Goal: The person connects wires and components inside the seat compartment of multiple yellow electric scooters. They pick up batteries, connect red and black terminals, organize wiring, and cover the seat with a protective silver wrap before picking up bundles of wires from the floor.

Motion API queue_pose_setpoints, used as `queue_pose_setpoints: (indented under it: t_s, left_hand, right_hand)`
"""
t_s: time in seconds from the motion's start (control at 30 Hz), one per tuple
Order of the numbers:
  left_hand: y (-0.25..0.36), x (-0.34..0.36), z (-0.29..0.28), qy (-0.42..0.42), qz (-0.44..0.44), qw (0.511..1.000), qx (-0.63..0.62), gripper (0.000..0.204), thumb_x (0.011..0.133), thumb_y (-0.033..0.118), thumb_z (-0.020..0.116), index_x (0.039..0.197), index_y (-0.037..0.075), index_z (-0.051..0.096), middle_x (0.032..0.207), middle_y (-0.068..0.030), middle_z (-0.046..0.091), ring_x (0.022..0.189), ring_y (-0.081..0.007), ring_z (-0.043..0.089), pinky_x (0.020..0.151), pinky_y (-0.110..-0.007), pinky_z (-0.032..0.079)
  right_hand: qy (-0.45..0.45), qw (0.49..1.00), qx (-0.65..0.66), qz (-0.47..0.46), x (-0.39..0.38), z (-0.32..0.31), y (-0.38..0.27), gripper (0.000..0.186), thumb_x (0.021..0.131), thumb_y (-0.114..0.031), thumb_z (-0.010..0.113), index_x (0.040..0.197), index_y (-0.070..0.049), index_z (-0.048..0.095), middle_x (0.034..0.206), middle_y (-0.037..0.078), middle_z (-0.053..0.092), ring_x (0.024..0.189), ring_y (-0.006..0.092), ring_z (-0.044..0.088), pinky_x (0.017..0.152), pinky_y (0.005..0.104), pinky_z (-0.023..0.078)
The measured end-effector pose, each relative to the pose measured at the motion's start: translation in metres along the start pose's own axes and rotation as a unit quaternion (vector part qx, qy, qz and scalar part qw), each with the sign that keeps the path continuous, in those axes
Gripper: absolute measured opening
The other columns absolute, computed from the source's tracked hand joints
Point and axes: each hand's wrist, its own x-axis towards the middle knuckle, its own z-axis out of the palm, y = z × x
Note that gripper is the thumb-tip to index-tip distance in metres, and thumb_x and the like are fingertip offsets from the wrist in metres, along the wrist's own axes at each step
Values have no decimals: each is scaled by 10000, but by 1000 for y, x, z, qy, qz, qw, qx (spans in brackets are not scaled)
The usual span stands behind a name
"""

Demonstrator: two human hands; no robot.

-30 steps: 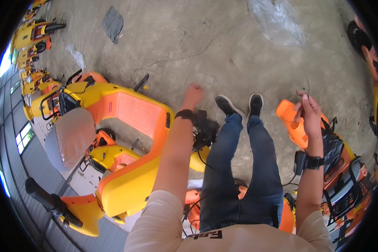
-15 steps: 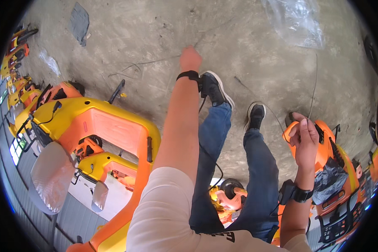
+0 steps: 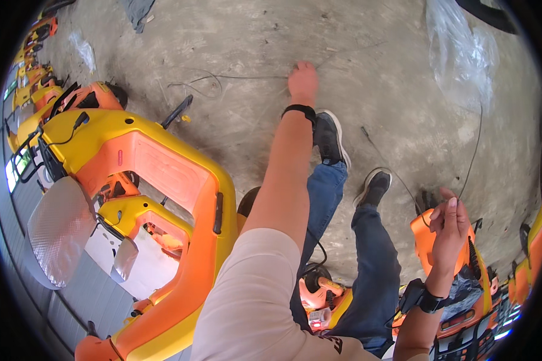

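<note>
My left hand (image 3: 303,81) is stretched out over the concrete floor with its fingers curled, back toward me; thin grey cable (image 3: 252,77) lines meet behind it, and what it grips is hidden. The cable forms a loose loop on the floor to its left. My right hand (image 3: 451,222), lower right, pinches a thin wire (image 3: 473,155) between thumb and fingers; the wire arcs up toward the plastic sheet (image 3: 461,54). An orange scooter part (image 3: 423,240) sits just beside that hand.
A large yellow and orange scooter (image 3: 225,240), with a foil-like wrapped piece (image 3: 60,231), stands at my left. Rows of similar scooters (image 3: 41,93) line both sides. A grey cloth (image 3: 137,13) and a black tyre (image 3: 485,13) are at the top. My shoes are on the floor between my hands.
Over the last second my left hand has reached up and forward to the cable on the floor. My right hand, still pinching wire, has moved lower and slightly right. The view has shifted.
</note>
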Motion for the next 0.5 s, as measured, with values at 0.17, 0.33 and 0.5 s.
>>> queue_pose_setpoints:
  t_s: [0.17, 0.33, 0.5]
  left_hand:
    - [-8, -5, -7, -38, -13, 999, -35, 119, 790, 115, 474, 882, 50, 511, 874, -103, 551, 807, -258, 591, 644, -370, 507]
    - [-22, -6, -29, -48, 14, 994, -97, 134, 730, 108, 520, 843, 36, 507, 860, -149, 567, 803, -292, 580, 667, -373, 491]
    - [21, -39, -131, -14, 69, 937, -342, 209, 699, 110, 586, 903, 66, 602, 824, -123, 587, 746, -264, 583, 667, -345, 474]
  right_hand:
    - [-17, 999, -18, -26, 1, 0, 2, 314, 923, -237, 391, 993, 35, 532, 576, 4, 485, 464, 30, 348, 444, 170, 283]
    - [-10, 1000, 8, -19, 3, 5, -14, 315, 921, -247, 397, 995, 29, 529, 570, -3, 469, 462, 32, 345, 451, 178, 296]
    - [-27, 999, 16, -21, -16, 6, -25, 322, 925, -259, 384, 1008, 18, 526, 603, 6, 480, 482, 52, 373, 464, 189, 326]
